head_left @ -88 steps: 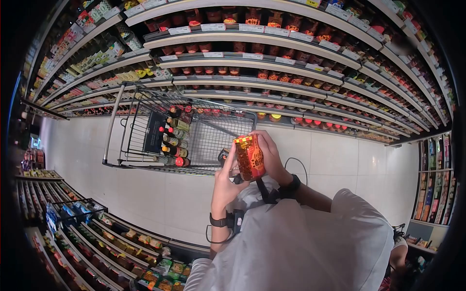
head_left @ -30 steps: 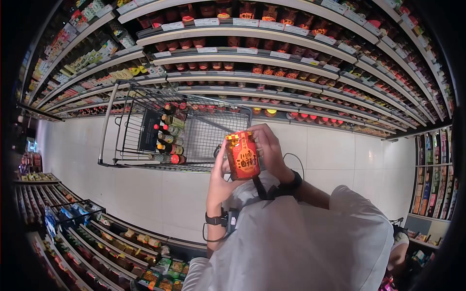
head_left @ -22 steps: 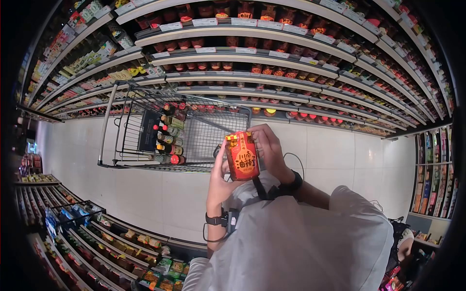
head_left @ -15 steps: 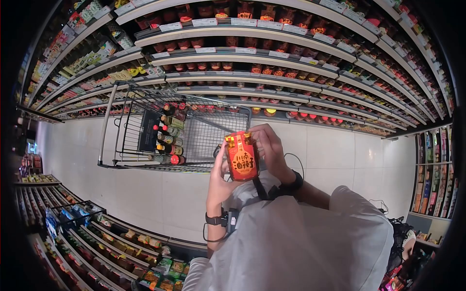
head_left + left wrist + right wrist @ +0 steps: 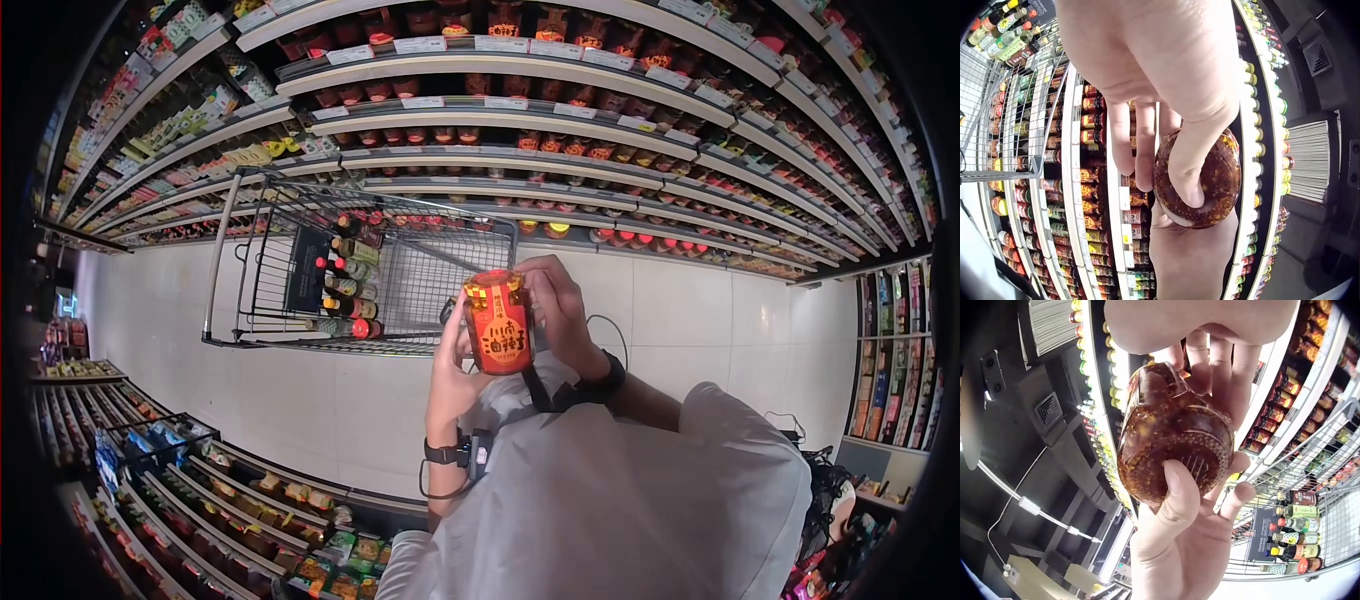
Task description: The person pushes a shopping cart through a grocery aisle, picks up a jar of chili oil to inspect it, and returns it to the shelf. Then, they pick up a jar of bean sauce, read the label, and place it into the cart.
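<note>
A glass jar of chili oil with a red label and a yellow-red checked band at its lid stands between both hands in the head view. My left hand holds it from below and the left side; in the left wrist view the left thumb presses on the jar's bottom. My right hand grips near the lid's right edge, fingers bent. The right wrist view shows the jar's dark, speckled base, with the right fingers behind its upper part.
A wire shopping cart stands ahead to the left, with several sauce bottles lying inside. Shelves of jars run along the far side. Another shelf of packets is at the lower left, and part of another person shows lower right.
Since the earliest frame the jar has turned, bringing its red front label round to face the head camera. In the last second it has tipped and turned slightly; both hands stay nearly in place.
</note>
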A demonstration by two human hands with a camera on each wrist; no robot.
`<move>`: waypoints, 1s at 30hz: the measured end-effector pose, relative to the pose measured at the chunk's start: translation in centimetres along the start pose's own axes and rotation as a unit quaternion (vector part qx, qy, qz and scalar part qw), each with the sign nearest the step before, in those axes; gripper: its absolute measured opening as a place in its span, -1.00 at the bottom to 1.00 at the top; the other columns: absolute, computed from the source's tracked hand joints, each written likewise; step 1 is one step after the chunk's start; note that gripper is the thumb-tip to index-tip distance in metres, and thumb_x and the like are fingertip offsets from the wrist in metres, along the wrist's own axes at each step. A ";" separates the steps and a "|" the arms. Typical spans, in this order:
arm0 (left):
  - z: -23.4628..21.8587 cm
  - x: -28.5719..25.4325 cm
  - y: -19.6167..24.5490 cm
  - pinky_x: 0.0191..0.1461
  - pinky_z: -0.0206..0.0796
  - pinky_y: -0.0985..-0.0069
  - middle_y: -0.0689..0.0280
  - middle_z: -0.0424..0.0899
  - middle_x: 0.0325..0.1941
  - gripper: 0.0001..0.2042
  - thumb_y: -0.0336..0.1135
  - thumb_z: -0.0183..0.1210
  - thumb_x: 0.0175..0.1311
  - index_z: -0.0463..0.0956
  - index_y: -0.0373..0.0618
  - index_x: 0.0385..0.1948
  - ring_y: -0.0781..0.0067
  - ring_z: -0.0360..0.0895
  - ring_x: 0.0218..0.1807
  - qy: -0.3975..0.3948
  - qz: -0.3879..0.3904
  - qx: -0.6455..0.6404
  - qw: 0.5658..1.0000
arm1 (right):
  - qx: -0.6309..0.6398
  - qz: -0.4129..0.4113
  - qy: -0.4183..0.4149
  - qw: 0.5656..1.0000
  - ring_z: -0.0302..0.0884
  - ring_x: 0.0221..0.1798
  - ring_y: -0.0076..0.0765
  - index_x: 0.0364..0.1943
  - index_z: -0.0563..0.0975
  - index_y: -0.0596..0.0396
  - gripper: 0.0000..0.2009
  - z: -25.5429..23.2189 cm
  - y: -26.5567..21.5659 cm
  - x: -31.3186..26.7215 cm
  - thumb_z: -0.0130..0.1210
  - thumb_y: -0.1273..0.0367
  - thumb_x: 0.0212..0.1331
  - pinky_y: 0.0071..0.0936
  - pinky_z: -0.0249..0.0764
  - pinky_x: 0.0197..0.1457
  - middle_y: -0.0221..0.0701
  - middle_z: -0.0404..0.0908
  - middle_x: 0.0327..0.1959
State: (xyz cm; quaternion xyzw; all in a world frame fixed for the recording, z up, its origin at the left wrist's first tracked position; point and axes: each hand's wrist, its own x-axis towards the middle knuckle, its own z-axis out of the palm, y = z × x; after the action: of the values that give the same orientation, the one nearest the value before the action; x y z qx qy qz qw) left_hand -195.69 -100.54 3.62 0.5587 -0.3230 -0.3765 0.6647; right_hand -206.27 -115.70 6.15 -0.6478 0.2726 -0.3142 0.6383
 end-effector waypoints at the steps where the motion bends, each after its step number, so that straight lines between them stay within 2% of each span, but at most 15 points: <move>1: 0.0 0.0 0.0 0.10 0.44 0.53 0.19 0.66 0.13 0.08 -0.72 0.40 -0.08 -0.05 -0.07 0.56 0.47 0.62 0.08 0.000 0.000 0.001 1.000 | -0.006 -0.007 -0.002 1.000 0.44 -0.48 -0.74 0.02 0.47 0.08 -0.77 -0.1 -0.1 0.0 -0.13 0.27 0.55 -0.69 0.35 -0.47 -0.51 0.59 -0.41; 2: 0.0 0.0 -0.1 0.11 0.44 0.53 0.18 0.64 0.15 0.08 -0.72 0.40 -0.08 -0.06 -0.07 0.56 0.46 0.62 0.09 0.001 0.000 0.001 1.000 | -0.013 -0.014 -0.005 1.000 0.45 -0.47 -0.74 0.02 0.47 0.08 -0.78 -0.2 -0.1 0.0 -0.13 0.27 0.55 -0.69 0.35 -0.47 -0.51 0.60 -0.40; 5: -0.2 0.0 0.0 0.12 0.44 0.51 0.17 0.60 0.22 0.06 -0.74 0.38 -0.07 -0.05 -0.09 0.56 0.43 0.61 0.13 0.002 0.009 0.007 1.000 | 0.004 0.013 -0.020 1.000 0.32 -0.37 -0.81 0.03 0.46 0.08 -0.77 0.3 -1.3 -0.2 -0.23 0.34 0.54 -0.78 0.17 -0.42 -0.60 0.49 -0.34; 9: 0.0 0.1 0.1 0.16 0.45 0.47 0.16 0.55 0.28 0.05 -0.76 0.36 -0.08 -0.03 -0.11 0.55 0.39 0.60 0.17 0.010 0.027 0.013 1.000 | 0.017 0.013 -0.013 1.000 0.29 -0.38 -0.81 0.03 0.46 0.09 -0.77 0.4 -1.0 -0.2 -0.21 0.33 0.53 -0.77 0.17 -0.42 -0.59 0.51 -0.33; 15: -0.3 -0.2 -0.3 0.21 0.45 0.44 0.15 0.51 0.33 0.05 -0.78 0.37 -0.11 -0.02 -0.14 0.54 0.37 0.57 0.21 0.013 0.009 0.005 1.000 | 0.011 -0.003 -0.034 0.999 0.30 -0.36 -0.81 0.05 0.45 0.10 -0.78 0.2 -0.9 -0.1 -0.18 0.34 0.52 -0.76 0.18 -0.41 -0.57 0.54 -0.30; 17: -0.1 -0.2 -0.5 0.21 0.45 0.44 0.14 0.56 0.28 0.04 -0.75 0.38 -0.11 -0.01 -0.17 0.53 0.37 0.60 0.18 0.029 0.019 -0.001 0.999 | 0.007 -0.004 -0.046 0.999 0.33 -0.34 -0.81 0.06 0.45 0.11 -0.77 0.0 -0.8 -0.1 -0.18 0.34 0.52 -0.76 0.17 -0.41 -0.56 0.56 -0.27; 18: -0.1 -0.2 -0.5 0.21 0.45 0.44 0.14 0.58 0.26 0.04 -0.74 0.39 -0.10 -0.01 -0.18 0.53 0.37 0.61 0.16 0.037 0.024 -0.005 0.999 | 0.012 -0.005 -0.051 0.999 0.39 -0.33 -0.76 0.07 0.45 0.11 -0.78 0.1 -0.8 0.0 -0.15 0.34 0.52 -0.72 0.27 -0.37 -0.53 0.57 -0.29; 20: 0.2 -0.2 0.4 0.20 0.46 0.42 0.12 0.64 0.18 0.01 -0.67 0.43 -0.11 0.05 -0.22 0.50 0.35 0.65 0.11 0.056 0.076 0.062 0.994 | 0.018 -0.008 -0.061 0.998 0.50 -0.32 -0.65 0.07 0.45 0.13 -0.77 0.0 -0.8 0.2 -0.09 0.33 0.51 -0.63 0.47 -0.29 -0.46 0.60 -0.32; 23: 0.9 -0.2 2.4 0.18 0.49 0.39 0.08 0.70 0.08 -0.03 -0.58 0.50 -0.16 0.18 -0.26 0.45 0.31 0.69 0.05 0.080 0.135 0.140 0.978 | 0.011 -0.057 -0.097 0.994 0.59 -0.12 -0.52 0.16 0.40 0.15 -0.73 0.6 -3.0 0.1 -0.06 0.35 0.49 -0.54 0.53 -0.06 -0.35 0.63 -0.14; 24: 1.0 -0.3 3.0 0.17 0.49 0.38 0.07 0.72 0.05 -0.04 -0.55 0.52 -0.19 0.23 -0.27 0.43 0.30 0.70 0.03 0.087 0.150 0.164 0.971 | 0.009 -0.039 -0.124 0.991 0.60 0.06 -0.40 0.21 0.35 0.17 -0.68 0.2 -3.8 0.0 -0.03 0.39 0.46 -0.49 0.52 0.10 -0.24 0.60 0.02; 27: 0.6 -1.0 4.0 0.12 0.54 0.34 0.07 0.68 0.09 -0.02 -0.57 0.53 -0.27 0.26 -0.29 0.41 0.27 0.66 0.10 0.096 0.182 0.248 0.947 | 0.038 -0.036 -0.151 0.987 0.58 0.12 -0.38 0.30 0.29 0.15 -0.62 0.3 -4.5 0.5 -0.06 0.31 0.50 -0.44 0.49 0.17 -0.20 0.58 0.07; 30: 1.0 -1.1 5.4 0.01 0.56 0.34 0.03 0.71 0.01 -0.08 -0.55 0.55 -0.30 0.36 -0.25 0.33 0.19 0.68 -0.01 0.136 0.307 0.334 0.881 | 0.175 -0.003 -0.193 0.965 0.58 0.11 -0.31 0.40 0.20 0.08 -0.50 0.6 -5.0 1.1 -0.11 0.14 0.53 -0.34 0.49 0.19 -0.12 0.54 0.10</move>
State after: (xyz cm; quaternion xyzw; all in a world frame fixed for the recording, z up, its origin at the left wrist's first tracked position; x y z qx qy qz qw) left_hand -196.33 -99.57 9.11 0.6661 -0.4916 0.0561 0.5581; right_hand -205.31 -115.99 11.25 -0.5751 0.0831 -0.2282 0.7812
